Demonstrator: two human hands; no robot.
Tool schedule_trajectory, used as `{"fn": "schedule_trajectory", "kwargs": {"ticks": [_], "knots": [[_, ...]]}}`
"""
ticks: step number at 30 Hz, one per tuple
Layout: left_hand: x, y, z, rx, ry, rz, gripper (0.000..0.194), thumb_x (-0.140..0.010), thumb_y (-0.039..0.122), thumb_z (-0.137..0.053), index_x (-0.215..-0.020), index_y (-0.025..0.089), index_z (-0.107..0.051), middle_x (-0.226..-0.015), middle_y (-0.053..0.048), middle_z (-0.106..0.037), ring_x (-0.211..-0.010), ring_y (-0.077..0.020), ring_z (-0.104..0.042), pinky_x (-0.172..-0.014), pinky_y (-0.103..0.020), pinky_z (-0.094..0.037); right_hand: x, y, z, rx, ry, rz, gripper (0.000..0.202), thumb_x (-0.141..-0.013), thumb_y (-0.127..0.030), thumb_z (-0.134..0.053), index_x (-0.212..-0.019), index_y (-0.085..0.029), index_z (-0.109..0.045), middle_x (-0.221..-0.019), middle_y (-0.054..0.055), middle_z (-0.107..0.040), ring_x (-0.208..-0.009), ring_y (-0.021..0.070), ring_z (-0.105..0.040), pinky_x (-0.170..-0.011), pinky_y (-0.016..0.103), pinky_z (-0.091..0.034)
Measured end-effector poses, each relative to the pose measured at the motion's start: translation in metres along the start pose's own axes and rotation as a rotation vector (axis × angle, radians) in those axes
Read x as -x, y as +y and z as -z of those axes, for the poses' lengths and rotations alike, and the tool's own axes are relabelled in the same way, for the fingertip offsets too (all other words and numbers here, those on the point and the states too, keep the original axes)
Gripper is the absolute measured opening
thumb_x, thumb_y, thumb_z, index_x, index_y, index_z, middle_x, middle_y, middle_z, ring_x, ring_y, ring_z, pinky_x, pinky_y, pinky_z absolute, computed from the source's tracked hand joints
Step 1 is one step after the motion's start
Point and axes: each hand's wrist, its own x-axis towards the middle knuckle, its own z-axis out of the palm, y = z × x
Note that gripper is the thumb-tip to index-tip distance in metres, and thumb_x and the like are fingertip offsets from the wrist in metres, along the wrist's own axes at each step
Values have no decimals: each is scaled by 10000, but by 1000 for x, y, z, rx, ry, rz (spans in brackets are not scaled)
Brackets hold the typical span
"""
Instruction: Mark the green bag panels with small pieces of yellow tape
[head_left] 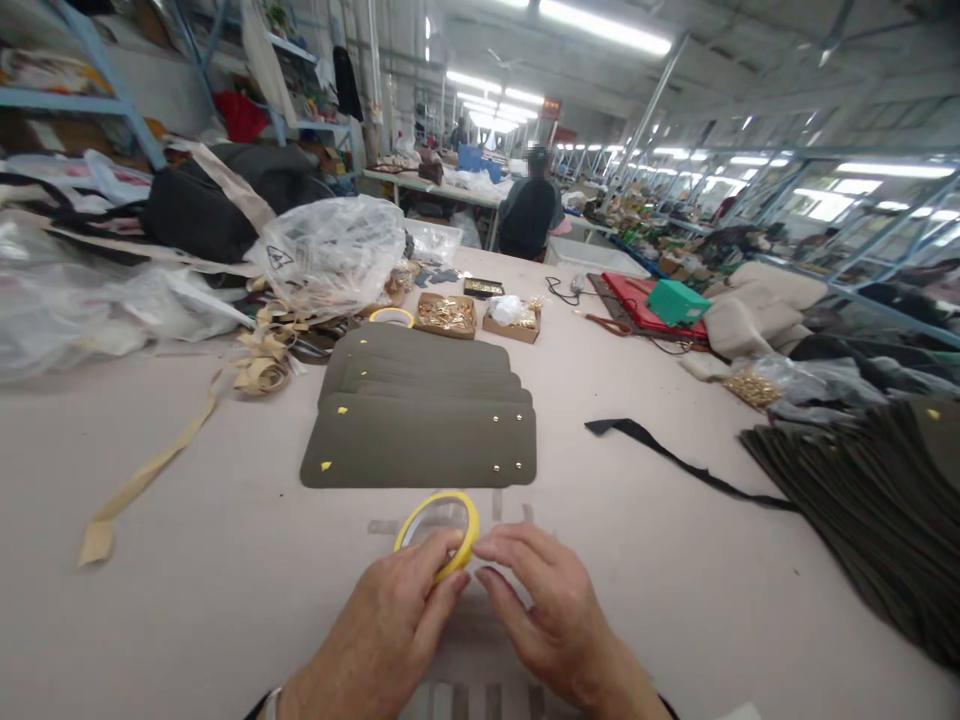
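My left hand [401,610] grips a roll of yellow tape [474,522] between thumb and fingers, holding it tilted above the table. Close by on the right is my right hand [551,600], its fingertips at the roll's edge and its thumb apart from the fingers; I make out nothing between them. Just beyond the roll lies an overlapping stack of dark olive panels [420,440]. Small yellow tape bits [325,466] mark their left side, and metal studs [496,468] sit near the right edge of the front panel.
Behind the panels are another tape roll [391,318] and boxes of gold-coloured hardware [446,315]. A black strip [675,460] leads toward a dark panel pile [885,510] at right. A beige strip [150,470] and plastic bags [330,250] lie left. A person [531,210] sits farther back.
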Motion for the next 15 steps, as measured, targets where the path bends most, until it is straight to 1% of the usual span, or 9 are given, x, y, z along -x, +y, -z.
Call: {"fn": "schedule_trajectory", "kwargs": {"ticks": [2,6,9,13,15], "knots": [[-2,-3,-3,-59,30,-49,165,-963,257,-364,-974,233,-526,-896,-14,-659,-815,-156,-639,-728,-255,-494,-2,2,-3,37,-22,32,260,-859,-62,-530,-1084,-170,-602,-996,83,-681,-939,179,-617,-841,293,-515],[-3,-10,-6,-120,80,-120,170,-956,228,-369,-1008,223,-531,-919,-35,-671,-840,-164,-655,-750,-266,-524,-6,7,-8,67,-44,40,207,-879,-68,-501,-1029,-175,-597,-947,74,-685,-878,175,-619,-789,287,-520],[-3,-11,-6,-131,81,-110,156,-954,231,-380,-1007,225,-526,-921,-33,-673,-838,-166,-657,-741,-272,-533,-8,9,-8,75,-59,34,201,-882,-73,-503,-1034,-177,-585,-929,66,-687,-862,173,-617,-772,281,-514],[-5,-11,-5,-161,58,-102,158,-944,209,-385,-1016,232,-525,-920,-22,-676,-832,-164,-660,-730,-281,-545,-11,12,-7,77,-59,43,175,-878,-72,-497,-978,-188,-583,-861,48,-686,-802,163,-619,-721,264,-505],[-6,-12,-5,-187,84,-128,164,-940,206,-386,-1016,229,-530,-909,-26,-680,-825,-168,-666,-719,-281,-553,-11,13,-9,90,-54,48,174,-874,-74,-489,-963,-191,-582,-834,44,-685,-778,163,-624,-698,263,-501]]}}
